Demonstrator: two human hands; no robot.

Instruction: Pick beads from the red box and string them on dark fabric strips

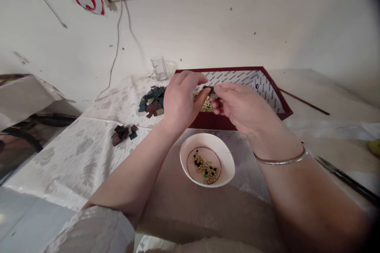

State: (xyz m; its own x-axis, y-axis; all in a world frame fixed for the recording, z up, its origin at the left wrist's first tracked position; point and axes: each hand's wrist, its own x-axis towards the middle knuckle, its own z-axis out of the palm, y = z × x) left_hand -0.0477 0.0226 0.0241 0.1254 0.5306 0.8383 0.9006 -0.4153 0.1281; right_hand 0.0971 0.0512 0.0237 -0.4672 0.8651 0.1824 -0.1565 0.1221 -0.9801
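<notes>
My left hand (181, 97) and my right hand (242, 104) meet over a dark red-edged tray (213, 122). Between their fingertips is a small dark flat piece (213, 93), pinched by my right hand. The left thumb reaches to the piece too, while the left index finger is raised; whether that hand grips it I cannot tell. Beneath the fingers lie many small golden beads (207, 105). Closer to me stands a white bowl (184, 162) holding golden and black beads. A bracelet circles my right wrist.
Left of the tray is a pile of dark green and brown square pieces (152, 102), with a smaller pile (121, 134) nearer. A glass cup (159, 68) stands by the wall. Dark tweezers (347, 178) and a thin brown stick (305, 102) lie at the right.
</notes>
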